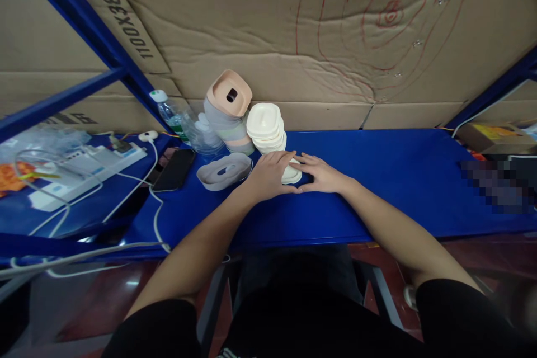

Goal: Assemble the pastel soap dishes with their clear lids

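A cream, rounded-square lid-like piece (291, 174) is low over the blue table, partly covered by my hands. From its left side my left hand (268, 178) reaches across it, fingers bent over the top and thumb along the near edge. On the opposite side my right hand (322, 174) has its fingertips and thumb on the piece. The fingertips of both hands meet. Just behind stands a stack of similar cream pieces (264, 122). To the left lies a grey, hollow piece (225, 172) with an oval hole.
Behind it, a leaning stack of coloured housings is topped by a peach one (230, 94). Further left are a plastic bottle (172, 114), a black phone (174, 169) and a white power strip (88, 173) with cables. A cardboard wall (268, 28) backs the blue table (377, 179).
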The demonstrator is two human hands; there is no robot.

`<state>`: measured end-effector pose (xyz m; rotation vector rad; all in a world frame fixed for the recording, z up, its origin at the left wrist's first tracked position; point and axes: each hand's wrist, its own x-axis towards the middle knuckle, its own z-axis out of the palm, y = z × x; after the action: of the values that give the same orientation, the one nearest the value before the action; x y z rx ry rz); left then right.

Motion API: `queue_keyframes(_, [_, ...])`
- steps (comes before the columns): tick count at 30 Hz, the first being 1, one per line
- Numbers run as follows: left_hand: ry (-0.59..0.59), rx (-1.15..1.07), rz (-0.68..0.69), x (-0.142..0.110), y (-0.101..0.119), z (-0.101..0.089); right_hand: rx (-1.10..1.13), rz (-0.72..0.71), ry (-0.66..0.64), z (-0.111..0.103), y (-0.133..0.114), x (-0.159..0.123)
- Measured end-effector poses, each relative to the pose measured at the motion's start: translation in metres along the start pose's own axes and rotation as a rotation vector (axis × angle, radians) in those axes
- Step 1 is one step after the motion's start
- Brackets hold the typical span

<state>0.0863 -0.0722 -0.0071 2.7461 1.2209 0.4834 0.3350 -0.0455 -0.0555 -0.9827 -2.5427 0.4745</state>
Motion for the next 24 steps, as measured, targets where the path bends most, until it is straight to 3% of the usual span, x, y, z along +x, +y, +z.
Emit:
queue_keyframes(4, [-0.032, -0.018, 0.036, 0.001, -0.001, 0.0, -0.024, -0.027, 0.034, -0.008, -0.007, -0.001])
queue_keyframes(10, [-0.052, 0.047, 0.047, 0.0, 0.003, -0.001, -0.074, 0.036, 0.258, -0.036, -0.004, -0.013])
queue_keyframes(13, [-0.045, 0.124, -0.006, -0.001, 0.006, -0.006, -0.079, 0.023, 0.235, -0.035, -0.003, -0.013])
queue_keyframes(17, [0.028, 0.246, -0.15, -0.005, -0.001, -0.019, -0.066, -0.037, 0.105, -0.026, -0.005, -0.009])
queue_keyframes(20, [0.076, 0.308, -0.321, -0.008, -0.011, -0.034, -0.082, -0.01, 0.118, -0.026, -0.005, -0.009])
queue_keyframes(24, [-0.07, 0.327, -0.534, -0.013, -0.021, -0.049, -0.123, 0.072, 0.137, -0.03, -0.002, -0.011])
